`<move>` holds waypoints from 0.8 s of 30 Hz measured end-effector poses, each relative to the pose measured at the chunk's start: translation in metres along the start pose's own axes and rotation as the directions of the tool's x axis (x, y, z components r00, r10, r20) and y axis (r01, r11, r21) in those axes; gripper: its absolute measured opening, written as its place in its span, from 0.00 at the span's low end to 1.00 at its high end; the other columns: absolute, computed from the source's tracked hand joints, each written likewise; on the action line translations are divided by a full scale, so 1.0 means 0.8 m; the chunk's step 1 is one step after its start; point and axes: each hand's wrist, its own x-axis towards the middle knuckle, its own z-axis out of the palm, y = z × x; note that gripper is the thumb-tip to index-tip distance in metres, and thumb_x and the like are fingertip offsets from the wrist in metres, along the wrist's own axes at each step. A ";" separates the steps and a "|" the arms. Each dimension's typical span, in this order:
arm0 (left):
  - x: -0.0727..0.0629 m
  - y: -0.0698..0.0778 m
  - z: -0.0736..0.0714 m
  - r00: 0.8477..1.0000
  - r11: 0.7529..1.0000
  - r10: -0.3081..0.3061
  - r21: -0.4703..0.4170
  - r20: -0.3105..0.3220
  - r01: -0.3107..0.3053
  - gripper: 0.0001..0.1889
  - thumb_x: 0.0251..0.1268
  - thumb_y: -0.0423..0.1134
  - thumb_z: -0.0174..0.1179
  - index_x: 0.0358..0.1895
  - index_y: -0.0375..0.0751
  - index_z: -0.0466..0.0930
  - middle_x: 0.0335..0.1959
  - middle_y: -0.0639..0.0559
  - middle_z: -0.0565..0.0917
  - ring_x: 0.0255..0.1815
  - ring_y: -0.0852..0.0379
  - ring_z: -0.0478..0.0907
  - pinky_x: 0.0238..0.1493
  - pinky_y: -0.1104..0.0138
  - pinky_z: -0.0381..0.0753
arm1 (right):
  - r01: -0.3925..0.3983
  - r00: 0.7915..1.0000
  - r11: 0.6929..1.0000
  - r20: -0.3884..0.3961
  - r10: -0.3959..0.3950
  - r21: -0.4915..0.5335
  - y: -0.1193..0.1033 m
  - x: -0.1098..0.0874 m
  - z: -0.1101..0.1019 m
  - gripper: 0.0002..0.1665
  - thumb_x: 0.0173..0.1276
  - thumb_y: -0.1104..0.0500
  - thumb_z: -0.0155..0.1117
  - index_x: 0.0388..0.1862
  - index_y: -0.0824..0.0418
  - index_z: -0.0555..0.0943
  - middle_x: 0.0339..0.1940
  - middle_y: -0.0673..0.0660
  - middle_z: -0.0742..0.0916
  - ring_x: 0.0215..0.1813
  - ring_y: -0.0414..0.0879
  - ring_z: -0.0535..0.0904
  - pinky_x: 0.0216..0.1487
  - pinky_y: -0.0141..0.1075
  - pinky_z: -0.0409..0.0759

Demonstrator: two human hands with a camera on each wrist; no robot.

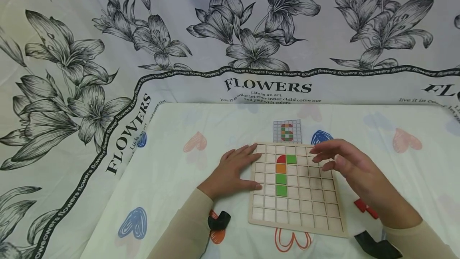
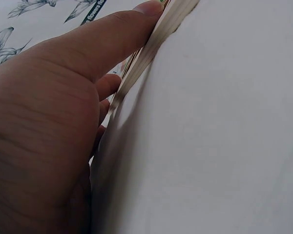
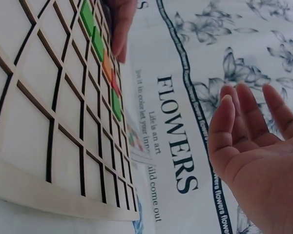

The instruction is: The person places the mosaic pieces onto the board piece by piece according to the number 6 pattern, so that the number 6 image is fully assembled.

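A wooden grid board [image 1: 298,227] lies on the white cloth. Set in its cells are a red piece with one rounded corner [image 1: 281,159], a green square [image 1: 291,159] to its right, an orange square [image 1: 281,168] under it, and two green squares [image 1: 281,185] below that. My left hand [image 1: 233,173] rests on the board's left edge, thumb and fingers spread; in the left wrist view the thumb [image 2: 122,31] lies along the rim. Over the board's right side hovers my right hand [image 1: 350,167], its fingers loosely bent. Nothing shows between its fingertips in the right wrist view.
Behind the board lies a pattern card [image 1: 286,131] with a coloured figure on a grid. Red pieces [image 1: 365,208] lie on the cloth to the right, partly hidden by my right hand. A flower-printed sheet [image 1: 266,87] stands behind the table's far edge.
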 end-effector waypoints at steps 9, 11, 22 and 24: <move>0.000 0.000 0.000 1.000 1.000 0.004 0.003 0.000 -0.004 0.50 0.65 0.72 0.70 0.87 0.61 0.64 0.89 0.68 0.49 0.88 0.65 0.41 0.84 0.51 0.42 | 0.033 0.998 0.999 -0.057 -0.033 -0.002 -0.007 -0.003 -0.014 0.24 0.83 0.75 0.38 0.72 0.79 0.71 0.68 0.70 0.79 0.64 0.57 0.79 0.60 0.38 0.80; 0.000 0.000 0.000 1.000 1.000 0.008 0.001 -0.004 -0.008 0.50 0.64 0.72 0.70 0.87 0.60 0.65 0.89 0.68 0.50 0.88 0.64 0.42 0.84 0.51 0.42 | 0.028 0.997 1.000 -0.076 -0.028 -0.006 -0.009 -0.005 -0.018 0.24 0.83 0.75 0.38 0.72 0.79 0.71 0.67 0.70 0.80 0.64 0.57 0.79 0.60 0.37 0.80; -0.001 0.000 -0.001 1.000 1.000 0.024 -0.006 -0.017 -0.024 0.49 0.65 0.72 0.71 0.86 0.59 0.66 0.89 0.65 0.52 0.88 0.62 0.43 0.84 0.49 0.43 | -0.027 0.993 0.998 -0.114 0.021 -0.051 -0.013 -0.024 -0.044 0.24 0.84 0.73 0.40 0.74 0.78 0.70 0.68 0.69 0.79 0.66 0.55 0.78 0.61 0.35 0.79; -0.001 0.000 -0.001 1.000 1.000 0.020 -0.006 -0.014 -0.020 0.50 0.65 0.72 0.70 0.86 0.59 0.66 0.89 0.66 0.51 0.88 0.63 0.43 0.84 0.49 0.43 | -0.041 0.993 0.997 -0.117 0.033 -0.065 -0.013 -0.029 -0.049 0.25 0.84 0.74 0.40 0.74 0.78 0.70 0.68 0.69 0.79 0.65 0.55 0.78 0.61 0.34 0.79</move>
